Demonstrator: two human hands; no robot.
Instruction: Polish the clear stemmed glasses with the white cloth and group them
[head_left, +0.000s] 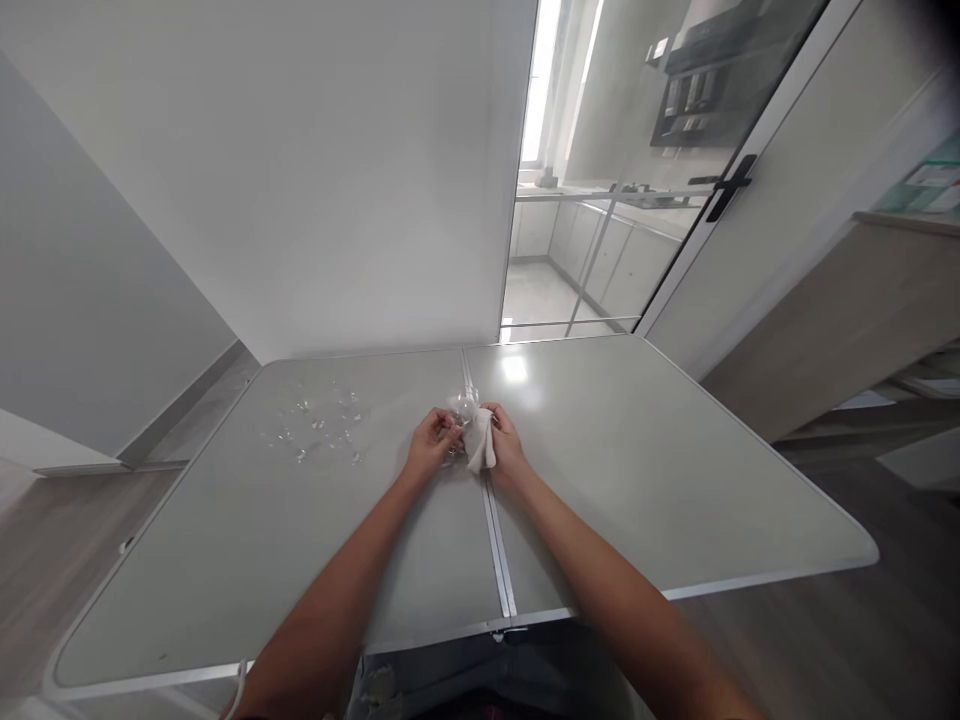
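Taking the metal seam (496,550) that crosses the bench (697,480) as the landmark, both hands are close together over it, a little beyond its middle. The right hand (507,437), just right of the seam, is closed on a white cloth (478,442), which is bunched up and hangs toward the near side, lying over the seam. The left hand (435,440), just left of the seam, has thumb and fingers drawn together on a clear object (465,405), which sits above the seam between the two hands, touching the cloth; its exact shape is hard to make out. Glints show below the left fingertips, too small to identify. Well left of the seam, a loose group of clear pieces (318,425) lies spread on the bench, apart from both hands. A bright patch of reflected light falls right of the seam's far end. Beyond that end and to the right stands a glazed door (600,230) with a black handle (729,187). Far right of the seam, a greenish package (930,185) rests on a wooden shelf unit (817,320), any print on it too blurred to read.
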